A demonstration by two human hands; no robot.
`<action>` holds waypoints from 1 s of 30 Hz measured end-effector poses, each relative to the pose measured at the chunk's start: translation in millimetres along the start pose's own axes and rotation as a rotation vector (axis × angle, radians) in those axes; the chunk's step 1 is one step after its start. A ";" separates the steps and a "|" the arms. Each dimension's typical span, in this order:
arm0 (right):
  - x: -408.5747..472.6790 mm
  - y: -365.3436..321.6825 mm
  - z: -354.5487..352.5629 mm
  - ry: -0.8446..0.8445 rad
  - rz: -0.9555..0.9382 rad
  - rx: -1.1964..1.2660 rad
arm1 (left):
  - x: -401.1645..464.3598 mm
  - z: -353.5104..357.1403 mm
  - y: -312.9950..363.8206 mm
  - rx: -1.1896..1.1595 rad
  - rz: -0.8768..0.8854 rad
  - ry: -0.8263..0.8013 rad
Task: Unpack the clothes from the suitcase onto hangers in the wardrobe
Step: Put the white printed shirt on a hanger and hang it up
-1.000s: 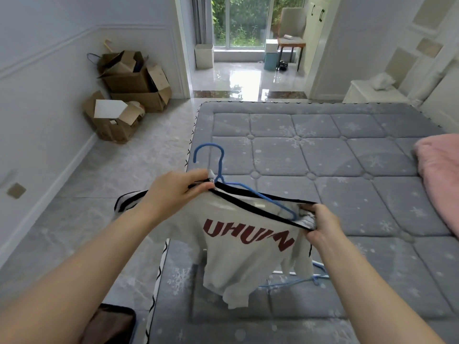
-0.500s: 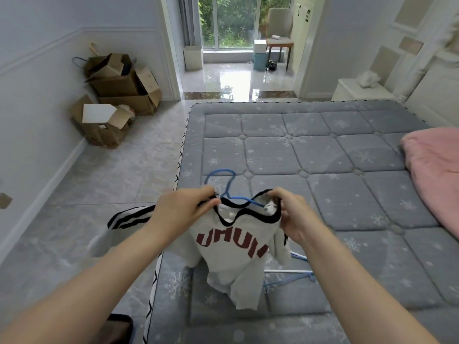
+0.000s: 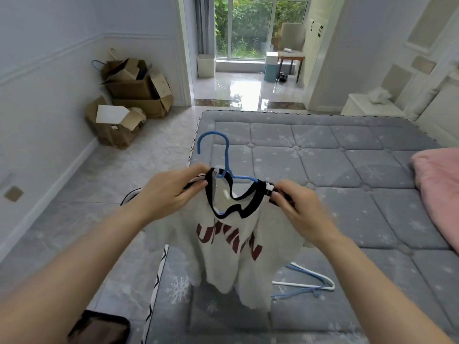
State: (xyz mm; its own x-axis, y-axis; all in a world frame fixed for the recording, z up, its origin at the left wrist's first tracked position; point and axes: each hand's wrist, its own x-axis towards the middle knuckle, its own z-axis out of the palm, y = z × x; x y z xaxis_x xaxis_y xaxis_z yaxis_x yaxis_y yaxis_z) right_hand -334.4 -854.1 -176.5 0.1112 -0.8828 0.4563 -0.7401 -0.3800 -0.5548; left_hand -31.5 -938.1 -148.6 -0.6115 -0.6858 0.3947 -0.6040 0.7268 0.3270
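Note:
A white top (image 3: 231, 247) with dark red letters and a black-trimmed neckline hangs in front of me over the grey mattress (image 3: 330, 175). A blue hanger (image 3: 224, 155) sits inside its neck, hook sticking up. My left hand (image 3: 171, 192) pinches the left shoulder of the top. My right hand (image 3: 298, 207) grips the right shoulder, beside the hanger's arm. A corner of the open suitcase (image 3: 99, 328) shows at the bottom left. The wardrobe is out of view.
Spare white and blue hangers (image 3: 308, 281) lie on the mattress below my right arm. A pink blanket (image 3: 439, 192) covers the right edge. Cardboard boxes (image 3: 129, 100) stack against the left wall. A doorway (image 3: 248, 70) opens ahead; a white nightstand (image 3: 370, 108) stands at the right.
My right hand moved in from the far end of the hanger to the right shoulder of the top. The hanger's hook has risen upright, and the neckline now sags open around it.

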 end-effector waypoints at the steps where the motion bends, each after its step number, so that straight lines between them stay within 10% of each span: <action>1: 1.9 -2.8 -2.9 0.027 0.017 0.008 | -0.4 -6.2 -2.4 0.005 0.008 -0.002; 12: 21.1 -21.9 -24.3 0.071 -0.009 0.097 | -0.2 -51.7 -2.7 0.189 0.124 0.101; 30: 20.2 -48.4 -16.4 0.034 0.056 0.294 | -11.1 -74.4 18.4 -0.377 0.014 0.037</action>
State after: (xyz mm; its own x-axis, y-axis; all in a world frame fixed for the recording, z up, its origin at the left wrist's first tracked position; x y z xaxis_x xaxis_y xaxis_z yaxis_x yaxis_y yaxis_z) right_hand -307.2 -849.0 -129.0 0.0493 -0.8968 0.4396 -0.5200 -0.3988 -0.7554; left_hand 2.2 -914.3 -83.1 -0.5953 -0.6788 0.4299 -0.3612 0.7040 0.6115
